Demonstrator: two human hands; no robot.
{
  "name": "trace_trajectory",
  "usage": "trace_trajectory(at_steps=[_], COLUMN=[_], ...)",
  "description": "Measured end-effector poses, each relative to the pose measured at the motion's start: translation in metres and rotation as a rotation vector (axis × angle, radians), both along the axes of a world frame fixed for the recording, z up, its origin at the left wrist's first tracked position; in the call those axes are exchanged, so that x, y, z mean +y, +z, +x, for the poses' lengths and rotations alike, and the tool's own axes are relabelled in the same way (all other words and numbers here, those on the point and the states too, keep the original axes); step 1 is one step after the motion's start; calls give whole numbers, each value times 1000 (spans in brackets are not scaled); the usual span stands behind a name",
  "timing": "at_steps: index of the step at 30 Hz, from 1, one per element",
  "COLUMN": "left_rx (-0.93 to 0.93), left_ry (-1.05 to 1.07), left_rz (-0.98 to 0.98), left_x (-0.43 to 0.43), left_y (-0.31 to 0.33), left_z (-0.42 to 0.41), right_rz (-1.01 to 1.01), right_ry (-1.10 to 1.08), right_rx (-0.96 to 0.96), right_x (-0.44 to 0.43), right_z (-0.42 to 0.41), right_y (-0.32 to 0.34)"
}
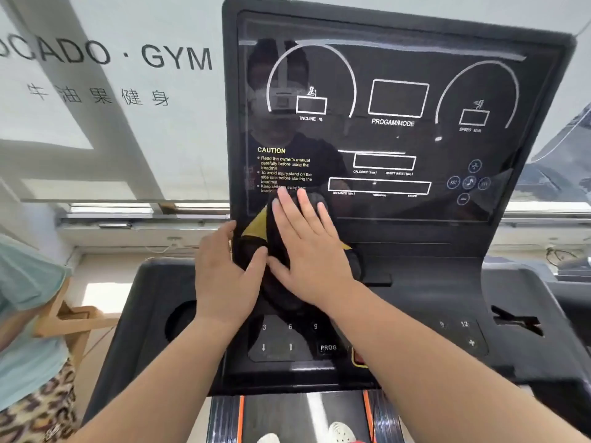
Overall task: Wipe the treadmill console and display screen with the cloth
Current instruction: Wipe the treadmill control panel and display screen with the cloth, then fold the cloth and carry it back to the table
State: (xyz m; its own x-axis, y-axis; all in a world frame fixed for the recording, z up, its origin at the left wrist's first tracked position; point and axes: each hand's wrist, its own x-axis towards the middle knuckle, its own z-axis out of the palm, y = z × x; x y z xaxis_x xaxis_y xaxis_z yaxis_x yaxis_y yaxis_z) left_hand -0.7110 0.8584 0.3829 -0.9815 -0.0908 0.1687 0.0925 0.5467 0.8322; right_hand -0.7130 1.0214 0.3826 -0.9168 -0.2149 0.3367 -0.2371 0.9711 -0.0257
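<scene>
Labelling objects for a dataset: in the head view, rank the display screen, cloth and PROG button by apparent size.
1. display screen, largest by far
2. cloth, partly covered, so full size unsure
3. PROG button, smallest

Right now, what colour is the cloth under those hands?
The cloth is black with yellow patches, clearest in the head view.
</scene>
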Motion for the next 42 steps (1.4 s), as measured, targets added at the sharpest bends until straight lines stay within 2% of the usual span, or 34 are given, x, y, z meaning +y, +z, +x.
trace_trajectory(at_steps=[3,6,8,11,14,17,20,26,33,38,40,42], left_rx=[-118,-110,-113,-102,-136,-133,-143,-169,-236,-187,-153,-128], left_ry=[34,30,49,45,42,-2,-22,80,247,404,469,557], left_rz=[64,6,24,94,200,296,344,331,326,402,435,447], left_x=[8,16,17,15,9,4,3,-1,-2,3,3,-1], left_y=[-9,-15,-15,-13,-10,-2,5,7,-1,-1,2,5], left_z=[1,-2,-5,-5,1,10,19,32,70,112,130,153], right_rz=[-20,-44,-99,-198,-208,-206,-331,-724,-891,-940,-1012,-962], right_ry=[42,59,37,-156,-360,-418,-416,-282,-78,60,93,174], right_rx=[-2,-15,46,129,61,2,8,-81,-273,-349,-444,-569], right_x=[12,27,37,48,53,51,49,55,78,87,84,75], right_z=[11,24,34,45,49,50,50,54,62,70,74,79], right_y=[8,6,1,-8,-10,-10,-12,5,18,21,24,22])
